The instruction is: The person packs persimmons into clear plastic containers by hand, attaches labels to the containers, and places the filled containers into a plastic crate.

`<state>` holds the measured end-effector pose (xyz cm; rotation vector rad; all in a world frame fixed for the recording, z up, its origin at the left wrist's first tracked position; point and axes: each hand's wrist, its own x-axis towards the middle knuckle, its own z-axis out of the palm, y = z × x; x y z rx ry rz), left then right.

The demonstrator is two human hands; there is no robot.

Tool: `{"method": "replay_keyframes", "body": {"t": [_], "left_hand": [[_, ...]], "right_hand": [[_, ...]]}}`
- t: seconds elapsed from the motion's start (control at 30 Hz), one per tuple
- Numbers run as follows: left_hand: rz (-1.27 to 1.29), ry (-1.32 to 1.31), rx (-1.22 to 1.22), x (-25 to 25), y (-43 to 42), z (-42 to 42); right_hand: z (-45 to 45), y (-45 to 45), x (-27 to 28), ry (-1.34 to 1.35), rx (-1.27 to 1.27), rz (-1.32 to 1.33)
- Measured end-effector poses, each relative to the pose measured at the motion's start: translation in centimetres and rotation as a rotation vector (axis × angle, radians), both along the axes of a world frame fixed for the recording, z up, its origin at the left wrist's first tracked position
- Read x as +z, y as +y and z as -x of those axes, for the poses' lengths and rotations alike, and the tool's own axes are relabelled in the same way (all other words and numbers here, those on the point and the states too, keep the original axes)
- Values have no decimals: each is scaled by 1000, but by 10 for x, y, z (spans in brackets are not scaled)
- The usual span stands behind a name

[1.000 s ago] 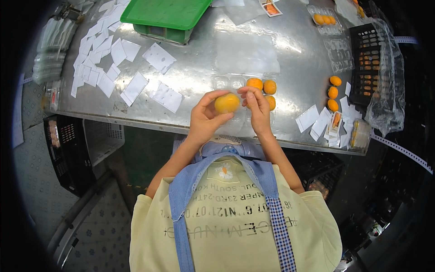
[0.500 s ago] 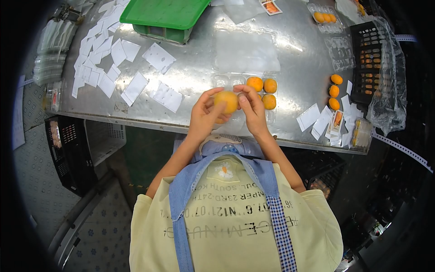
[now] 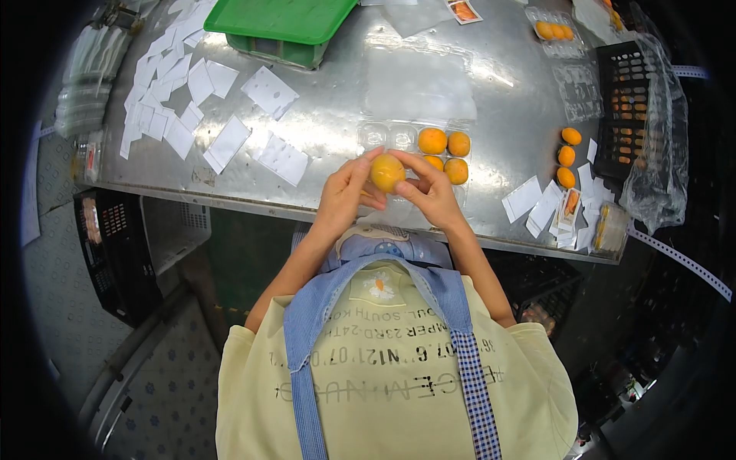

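Both my hands hold one round orange-yellow fruit [image 3: 388, 173] above the table's near edge. My left hand [image 3: 345, 193] cups it from the left, fingers curled. My right hand [image 3: 434, 193] grips it from the right, with the thumb low and a finger over its top. Just beyond lies an open clear plastic clamshell box [image 3: 374, 136] with moulded hollows. Its right-hand hollows hold several similar fruits [image 3: 456, 170]; the two hollows visible at far left hold none. My hands hide part of the box's near side.
White paper cards [image 3: 228, 144] lie scattered at left, near a green-lidded container [image 3: 280, 19]. At right are three loose fruits [image 3: 566, 156], more cards [image 3: 523, 198] and a black crate [image 3: 619, 107] with plastic film [image 3: 652, 153]. Stacked clear boxes [image 3: 90, 88] stand far left.
The fruit has turned and shifted slightly right between my hands. My right fingers, beside the fruit before, now reach over and grip it.
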<state>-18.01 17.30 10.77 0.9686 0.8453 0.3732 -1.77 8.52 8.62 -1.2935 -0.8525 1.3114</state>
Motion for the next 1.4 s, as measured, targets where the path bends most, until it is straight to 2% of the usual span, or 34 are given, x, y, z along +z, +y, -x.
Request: {"method": "replay_keyframes", "body": {"t": [0.13,0.23,0.83,0.93,1.27,1.37,1.4], "left_hand": [[41,-24,0,0,1,0],[-112,15,3,2,-3,-2],[-239,-95,8,0,-1,2],[-404,5,-30,2,-3,0],[-257,16,48,-5,-1,1],[-240,-25,42,-9,-9,-5],[-227,-45,72,-11,-12,-6]], "right_hand": [[0,-1,-1,66,7,19],[3,-2,-3,62,0,-2],[7,-4,-1,51,-19,-76],[7,-3,-2,41,-15,-67],[13,-4,-2,-20,3,-87],[12,-4,-10,-9,-35,-28],[7,-6,-5,102,-76,53]]}}
